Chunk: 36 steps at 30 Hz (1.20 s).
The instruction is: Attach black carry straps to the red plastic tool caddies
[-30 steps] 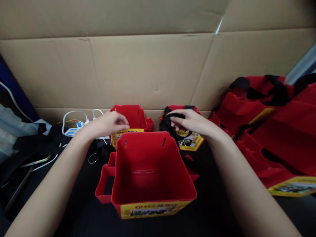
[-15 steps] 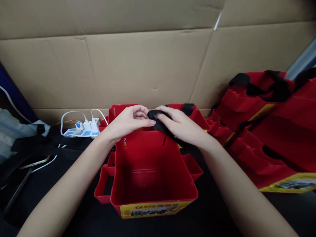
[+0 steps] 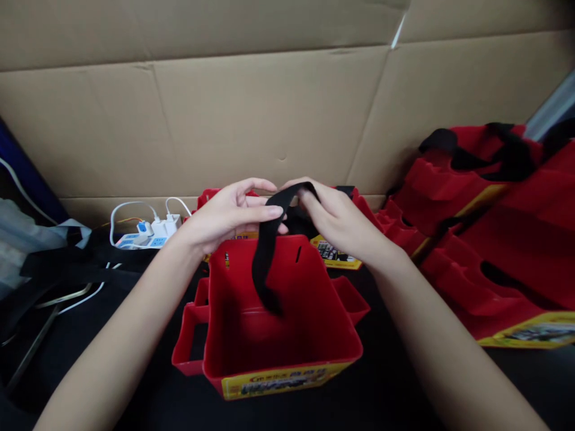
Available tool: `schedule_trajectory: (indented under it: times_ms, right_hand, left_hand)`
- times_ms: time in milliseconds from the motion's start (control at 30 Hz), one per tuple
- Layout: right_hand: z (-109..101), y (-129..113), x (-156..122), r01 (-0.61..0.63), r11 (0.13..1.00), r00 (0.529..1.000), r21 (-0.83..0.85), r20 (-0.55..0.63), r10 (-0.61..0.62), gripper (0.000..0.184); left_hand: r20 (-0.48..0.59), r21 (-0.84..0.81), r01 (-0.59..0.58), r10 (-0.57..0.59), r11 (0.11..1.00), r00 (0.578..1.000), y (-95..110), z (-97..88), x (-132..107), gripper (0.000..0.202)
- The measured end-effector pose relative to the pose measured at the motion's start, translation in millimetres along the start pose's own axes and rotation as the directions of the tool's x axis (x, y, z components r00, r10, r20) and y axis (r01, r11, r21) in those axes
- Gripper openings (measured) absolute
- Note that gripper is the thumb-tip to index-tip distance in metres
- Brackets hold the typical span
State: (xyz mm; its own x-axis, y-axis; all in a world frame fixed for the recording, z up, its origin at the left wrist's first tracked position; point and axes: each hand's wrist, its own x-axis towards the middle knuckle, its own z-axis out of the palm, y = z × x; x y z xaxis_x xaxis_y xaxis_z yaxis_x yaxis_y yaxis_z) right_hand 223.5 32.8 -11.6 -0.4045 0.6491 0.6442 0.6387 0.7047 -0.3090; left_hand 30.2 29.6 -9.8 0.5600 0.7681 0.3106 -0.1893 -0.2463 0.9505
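An open red plastic caddy (image 3: pixel 269 350) with a yellow label on its near side stands in front of me. Over its far rim both hands pinch one black webbing strap (image 3: pixel 265 251). My left hand (image 3: pixel 229 212) grips the strap near its top bend, and my right hand (image 3: pixel 335 218) holds the other part of the same strap. The loose end of the strap hangs down into the caddy. Two slots show in the caddy's far wall.
Two more red caddies (image 3: pixel 332 251) sit behind the front one. A heap of red caddies with black straps (image 3: pixel 485 209) lies at the right. A white power strip with plugs (image 3: pixel 148 236) and cables lies at the left. Cardboard sheets (image 3: pixel 269 108) form the back wall.
My right hand brought the black strap from the right rear caddy to the middle. My left hand came over and took hold of it too. The strap's end now hangs into the front caddy.
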Motion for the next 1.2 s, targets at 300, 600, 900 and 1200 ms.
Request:
schedule_trajectory:
  times_ms: [300, 600, 900, 1200]
  right_hand:
    - [-52, 51, -11, -0.159, 0.955, 0.89, -0.25, 0.383, 0.249, 0.057]
    - [1, -11, 0, 0.024, 0.947, 0.963, 0.321, 0.248, -0.109, 0.04]
    - [-26, 40, -6, -0.169, 0.945, 0.896, 0.279, 0.443, 0.029, 0.031]
    - [-7, 49, -2, -0.133, 0.909, 0.701, 0.395, 0.686, -0.196, 0.032]
  left_hand:
    - [-0.154, 0.414, 0.087, -0.024, 0.906, 0.988, 20, -34.1, -13, 0.02]
    - [0.206, 0.884, -0.29, 0.252, 0.366, 0.946, 12, 11.9, -9, 0.017]
    - [0.144, 0.892, -0.146, 0.036, 0.428, 0.989, 11, 1.3, -14, 0.017]
    - [0.243, 0.902, -0.162, -0.159, 0.401, 0.957, 23, -20.8, -30, 0.023]
